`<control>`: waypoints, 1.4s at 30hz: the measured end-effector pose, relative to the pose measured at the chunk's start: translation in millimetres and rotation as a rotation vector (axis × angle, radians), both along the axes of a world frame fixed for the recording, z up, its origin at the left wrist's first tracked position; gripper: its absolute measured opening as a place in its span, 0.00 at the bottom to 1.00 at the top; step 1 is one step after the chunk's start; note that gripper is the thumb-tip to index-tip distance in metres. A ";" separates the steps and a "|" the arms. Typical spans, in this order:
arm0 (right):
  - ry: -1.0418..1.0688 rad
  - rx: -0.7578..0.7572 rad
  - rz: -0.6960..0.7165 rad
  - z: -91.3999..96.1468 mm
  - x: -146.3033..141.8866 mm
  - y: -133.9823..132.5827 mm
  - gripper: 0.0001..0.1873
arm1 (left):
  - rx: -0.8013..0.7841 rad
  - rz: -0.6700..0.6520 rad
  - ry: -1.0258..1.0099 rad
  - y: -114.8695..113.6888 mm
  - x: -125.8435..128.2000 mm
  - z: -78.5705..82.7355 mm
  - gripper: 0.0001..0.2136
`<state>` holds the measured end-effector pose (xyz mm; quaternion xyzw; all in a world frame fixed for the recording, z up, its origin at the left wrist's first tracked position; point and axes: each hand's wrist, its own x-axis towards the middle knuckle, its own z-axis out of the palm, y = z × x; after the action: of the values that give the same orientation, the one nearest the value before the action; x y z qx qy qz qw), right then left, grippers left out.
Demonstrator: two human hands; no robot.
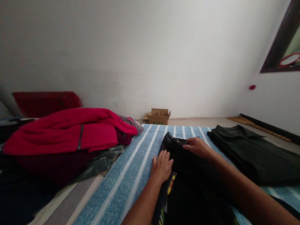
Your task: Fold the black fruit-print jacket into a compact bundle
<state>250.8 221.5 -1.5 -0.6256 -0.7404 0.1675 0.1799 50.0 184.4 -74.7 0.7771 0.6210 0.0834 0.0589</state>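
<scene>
A black garment (187, 184) lies partly folded on a blue striped sheet (138, 162), with a yellow-and-red patterned strip showing along its left side. My left hand (161, 164) rests on the garment's left edge, fingers stretched out flat. At the far end, near what looks like a collar or waistband, my right hand (195, 146) has its fingers closed on the black cloth. Its palm and the near part of the garment are partly hidden by my forearm. To the right is a folded dark green garment (248, 153) with its collar uppermost.
On the left, a pile of clothes has a bright pink fleece (67, 131) on top. Behind it stands a red covered object (47, 101). An open cardboard box (159, 117) sits by the white wall (150, 56). A dark-framed window (278, 40) is at the upper right.
</scene>
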 end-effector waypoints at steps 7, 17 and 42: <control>0.038 -0.040 -0.136 -34.1 -64.2 88.4 0.22 | 0.039 -0.003 -0.034 1.1 -1.1 -4.5 0.23; 0.137 -0.026 -0.252 -54.3 -102.2 112.5 0.08 | 0.204 -0.045 -0.074 -0.7 0.8 3.1 0.20; 0.405 0.006 -0.304 -78.1 -99.5 123.1 0.14 | -0.050 0.057 0.064 62.7 8.4 -3.6 0.28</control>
<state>151.3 344.6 -79.6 -0.6828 -0.5872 0.2585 0.3494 58.4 247.1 -78.4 0.7598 0.6462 0.0445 0.0559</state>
